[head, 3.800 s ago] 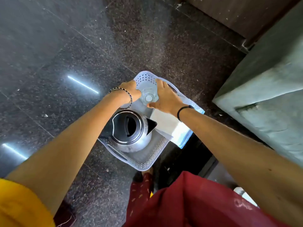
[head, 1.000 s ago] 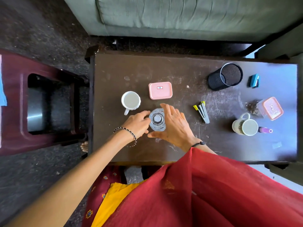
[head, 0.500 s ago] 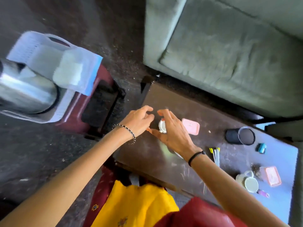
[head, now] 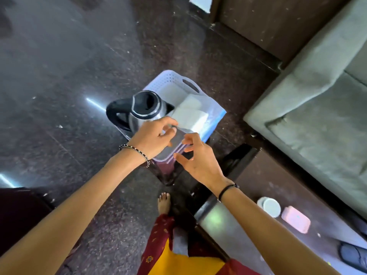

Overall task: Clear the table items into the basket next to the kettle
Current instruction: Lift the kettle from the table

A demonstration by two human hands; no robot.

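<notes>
Since 0.5 s ago: moved off the table (head: 248, 197) and over to the basket (head: 174, 79), both hands and load together; view swung w/ them, so mug (head: 269, 207) and pink box (head: 296, 219) now sit at lower R, still to be cleared. Glass (head: 176, 139) carried btwn left hand (head: 153, 140) and right hand (head: 198, 162), above the near end of the basket, just beside the kettle (head: 146, 110) and near the white pack (head: 188, 114); not yet set down. Outline badly blurred, clear wall hard to separate from basket rim behind it. Left fingers (head: 168, 133) curled in on the L side near the rim, thumb over the top edge; right fingers (head: 187, 142) half-curled, tips against the R side, palm clear. Exact contact pts not resolvable. Handling, as judged: light, rigid, smooth and prob. slippery, fragile on impact w/ the steel kettle or hard floor (head: 59, 86). Best hold: opposed pads on the side wall, mid to upper height, no pinch on the rim alone. Free spot appears to be the near corner, btwn kettle and pack.
</notes>
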